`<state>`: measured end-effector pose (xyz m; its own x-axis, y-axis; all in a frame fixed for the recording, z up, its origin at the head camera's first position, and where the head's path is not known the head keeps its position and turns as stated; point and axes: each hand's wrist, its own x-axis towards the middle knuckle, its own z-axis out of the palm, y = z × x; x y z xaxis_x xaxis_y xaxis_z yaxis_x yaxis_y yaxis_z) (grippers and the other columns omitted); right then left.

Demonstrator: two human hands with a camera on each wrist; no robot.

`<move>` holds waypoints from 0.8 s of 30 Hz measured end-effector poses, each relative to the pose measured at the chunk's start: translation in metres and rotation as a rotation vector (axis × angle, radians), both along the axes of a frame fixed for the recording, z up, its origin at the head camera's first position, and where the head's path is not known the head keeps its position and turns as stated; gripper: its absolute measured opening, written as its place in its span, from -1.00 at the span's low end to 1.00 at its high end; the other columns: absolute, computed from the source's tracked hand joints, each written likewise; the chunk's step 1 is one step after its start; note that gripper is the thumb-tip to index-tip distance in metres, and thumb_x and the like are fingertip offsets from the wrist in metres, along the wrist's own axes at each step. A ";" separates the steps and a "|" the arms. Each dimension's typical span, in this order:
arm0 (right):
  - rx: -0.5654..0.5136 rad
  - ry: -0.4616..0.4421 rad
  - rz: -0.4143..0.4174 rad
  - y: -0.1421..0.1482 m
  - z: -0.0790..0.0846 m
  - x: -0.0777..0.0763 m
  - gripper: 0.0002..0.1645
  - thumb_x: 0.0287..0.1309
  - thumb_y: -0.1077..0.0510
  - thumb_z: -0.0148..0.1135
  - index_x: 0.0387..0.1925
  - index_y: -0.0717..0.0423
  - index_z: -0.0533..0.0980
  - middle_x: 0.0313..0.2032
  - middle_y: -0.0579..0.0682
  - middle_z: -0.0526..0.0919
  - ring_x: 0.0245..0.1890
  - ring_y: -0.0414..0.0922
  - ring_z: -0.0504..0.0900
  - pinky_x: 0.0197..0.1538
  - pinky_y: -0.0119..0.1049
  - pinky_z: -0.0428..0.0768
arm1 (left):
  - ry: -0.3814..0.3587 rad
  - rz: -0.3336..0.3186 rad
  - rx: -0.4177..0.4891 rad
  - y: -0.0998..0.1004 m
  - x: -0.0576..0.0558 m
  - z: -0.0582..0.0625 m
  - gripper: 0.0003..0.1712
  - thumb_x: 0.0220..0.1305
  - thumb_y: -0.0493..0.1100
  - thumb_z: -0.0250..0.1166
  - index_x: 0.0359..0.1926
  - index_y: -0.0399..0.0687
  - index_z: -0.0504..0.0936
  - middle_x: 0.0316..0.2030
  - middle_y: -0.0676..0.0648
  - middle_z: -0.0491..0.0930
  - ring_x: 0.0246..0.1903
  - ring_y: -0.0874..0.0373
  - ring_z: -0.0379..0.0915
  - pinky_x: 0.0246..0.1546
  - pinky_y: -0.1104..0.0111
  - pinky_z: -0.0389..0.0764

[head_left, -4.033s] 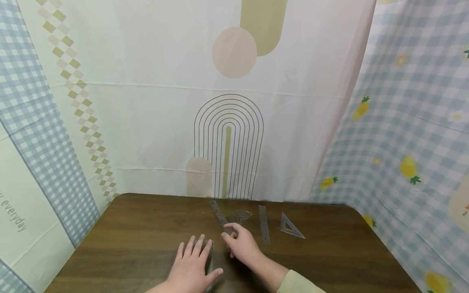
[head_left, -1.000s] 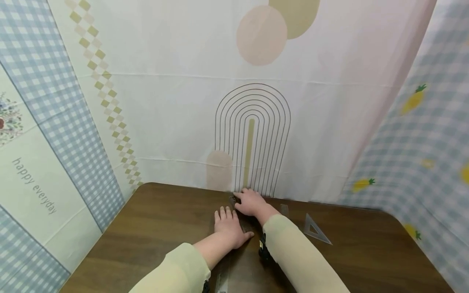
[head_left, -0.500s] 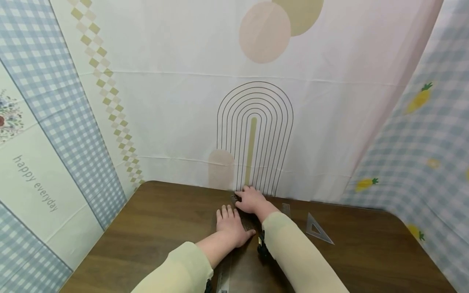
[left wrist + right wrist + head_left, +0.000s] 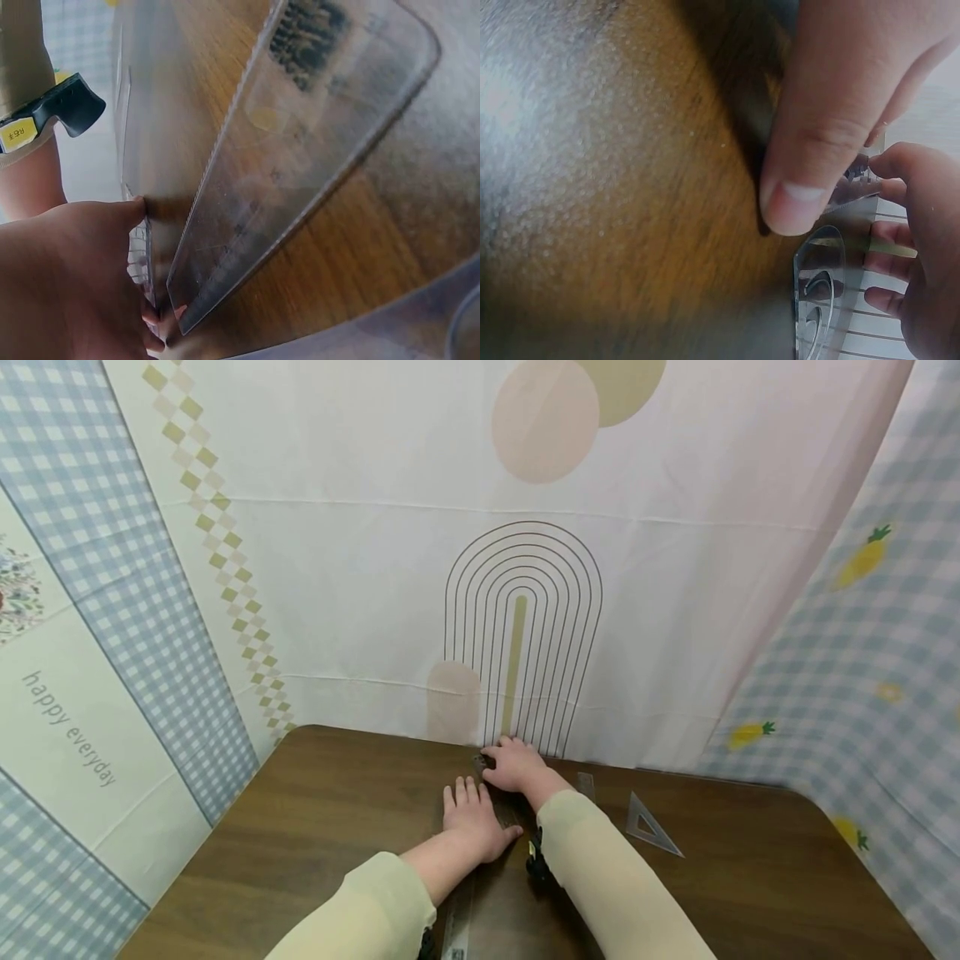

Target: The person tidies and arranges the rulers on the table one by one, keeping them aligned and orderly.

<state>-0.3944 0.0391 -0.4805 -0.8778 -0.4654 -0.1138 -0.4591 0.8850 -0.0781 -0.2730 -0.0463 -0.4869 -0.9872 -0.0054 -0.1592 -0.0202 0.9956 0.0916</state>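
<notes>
My left hand [image 4: 476, 827] rests on the table with fingers spread and thumb out, over the near part of a clear ruler. At the table's back edge my right hand [image 4: 517, 767] has thumb and first finger at the far end of this clear ruler [image 4: 479, 763], pinching it. The right wrist view shows those fingers at the ruler [image 4: 855, 192], with the left thumb [image 4: 799, 187] large in front. Below the left wrist lies a second clear ruler [image 4: 456, 928], seen close in the left wrist view as a flat ruler [image 4: 262, 172] with one serrated edge.
To the right lie a clear triangle set square [image 4: 663, 839] and another ruler [image 4: 587, 787], partly behind the right sleeve. A clear protractor-like piece with curved cutouts [image 4: 819, 300] is near the right hand. Curtains [image 4: 360, 593] border the wooden table [image 4: 345, 793].
Since four seconds ago, my left hand has left the nearer ruler and moved forward; my right hand has carried the other ruler's end to the back edge. Over the last second the hands barely move.
</notes>
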 end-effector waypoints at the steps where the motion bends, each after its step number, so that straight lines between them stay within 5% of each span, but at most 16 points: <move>1: -0.003 -0.001 0.000 0.000 0.000 0.000 -0.39 0.40 -0.18 0.05 0.41 -0.15 0.37 0.42 0.12 0.27 0.42 0.16 0.21 0.37 0.15 0.22 | -0.004 0.000 0.000 0.000 0.000 0.001 0.14 0.24 0.57 -0.02 0.52 -0.18 0.14 0.51 -0.26 0.03 0.51 -0.17 -0.18 0.44 -0.08 -0.12; 14: -0.101 -0.021 -0.024 0.002 0.007 0.003 -0.45 0.38 -0.12 0.11 0.32 -0.07 0.46 0.34 0.13 0.38 0.35 0.16 0.33 0.32 0.16 0.29 | -0.002 0.005 0.014 -0.001 -0.011 -0.020 0.17 0.21 0.61 -0.05 0.55 -0.13 0.07 0.53 -0.25 -0.09 0.52 -0.18 -0.29 0.45 -0.10 -0.23; 24: -0.209 -0.038 -0.059 0.005 0.006 0.002 -0.45 0.39 -0.10 0.10 0.34 -0.07 0.44 0.32 0.10 0.41 0.33 0.11 0.36 0.33 0.15 0.29 | -0.008 0.019 0.030 0.000 -0.004 -0.011 0.17 0.22 0.59 -0.02 0.57 -0.09 -0.01 0.55 -0.23 -0.14 0.53 -0.15 -0.33 0.45 -0.09 -0.30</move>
